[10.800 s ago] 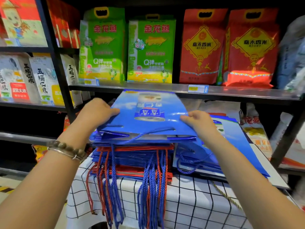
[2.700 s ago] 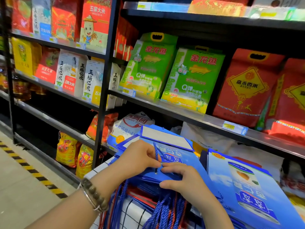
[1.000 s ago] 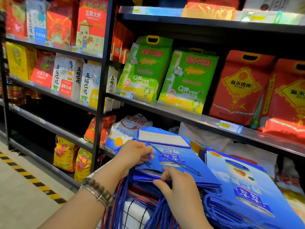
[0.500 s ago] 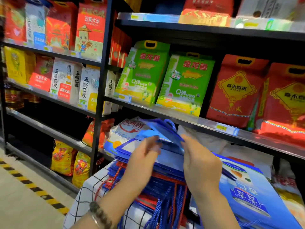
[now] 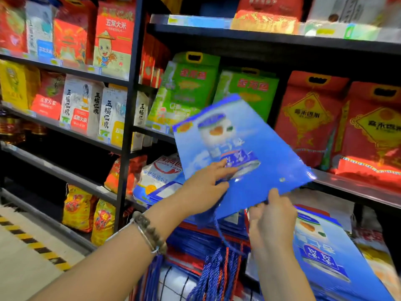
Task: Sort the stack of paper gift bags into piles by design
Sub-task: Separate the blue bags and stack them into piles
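Behind, green rice sacks (image 5: 191, 83), blue bag (image 5: 271, 153) overlapping.

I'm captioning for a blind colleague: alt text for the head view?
A left hand and right hand hold a blue gift bag tilted above a stack of bags, another pile beside it. Stocked shelves stand behind.
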Tool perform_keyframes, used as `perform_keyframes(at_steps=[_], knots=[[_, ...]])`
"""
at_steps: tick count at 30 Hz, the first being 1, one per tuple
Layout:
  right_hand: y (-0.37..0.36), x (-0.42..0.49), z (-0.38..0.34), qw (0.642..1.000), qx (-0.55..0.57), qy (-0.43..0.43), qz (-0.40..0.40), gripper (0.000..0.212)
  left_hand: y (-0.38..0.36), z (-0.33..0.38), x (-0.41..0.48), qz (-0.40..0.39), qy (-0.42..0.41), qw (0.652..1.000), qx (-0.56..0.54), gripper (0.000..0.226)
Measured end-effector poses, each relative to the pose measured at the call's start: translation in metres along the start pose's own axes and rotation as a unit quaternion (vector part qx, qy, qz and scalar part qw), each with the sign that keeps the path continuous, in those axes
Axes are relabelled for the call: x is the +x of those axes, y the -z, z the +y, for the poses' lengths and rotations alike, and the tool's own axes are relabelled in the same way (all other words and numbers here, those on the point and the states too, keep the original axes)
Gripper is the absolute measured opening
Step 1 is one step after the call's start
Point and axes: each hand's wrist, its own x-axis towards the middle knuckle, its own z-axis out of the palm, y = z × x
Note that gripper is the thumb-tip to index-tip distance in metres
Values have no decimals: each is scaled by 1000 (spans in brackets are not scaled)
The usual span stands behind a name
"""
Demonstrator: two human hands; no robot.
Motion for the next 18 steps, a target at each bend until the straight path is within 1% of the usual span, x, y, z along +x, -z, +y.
perform_keyframes(at_steps=[2, 3, 5, 6, 8, 9, 10, 11, 12, 14, 15, 16, 18], knots=[[13, -5, 12, 994, -30, -65, -85, 17, -10, -20, -4, -61, 55, 997, -13, 37], [22, -4, 17, 986, -69, -100, -115, 12, -14, -30, -7, -101, 83, 991, -9, 37], [40, -2, 25, 963, -179, -140, -142, 8, -22, -46, -12, -164, 134, 977, -12, 35], [48, -1, 27, 951, -233, -142, -144, 8, -24, -51, -12, -174, 145, 974, -10, 33], [61, 0, 25, 934, -313, -106, -136, 7, -23, -53, -11, -170, 149, 974, -13, 30], [66, -1, 22, 926, -345, -73, -137, 8, -22, -52, -10, -173, 153, 973, -17, 28], [72, -2, 18, 909, -392, -23, -141, 11, -22, -53, -9, -179, 155, 971, -20, 22], [78, -2, 14, 870, -468, 40, -153, 16, -22, -53, -8, -188, 152, 970, -17, 16], [83, -2, 9, 806, -557, 98, -174, 22, -22, -55, -7, -194, 146, 970, -12, 13], [86, -6, 0, 647, -704, 197, -215, 30, -21, -55, -6, -195, 141, 971, -10, 16], [91, -5, 0, 576, -752, 217, -237, 34, -21, -55, -4, -193, 139, 971, -2, 19], [95, -4, 2, 536, -771, 238, -248, 39, -21, -54, -3, -192, 135, 972, 11, 22], [101, -5, 14, 510, -782, 265, -241, 46, -20, -49, 0, -191, 126, 973, 37, 27]])
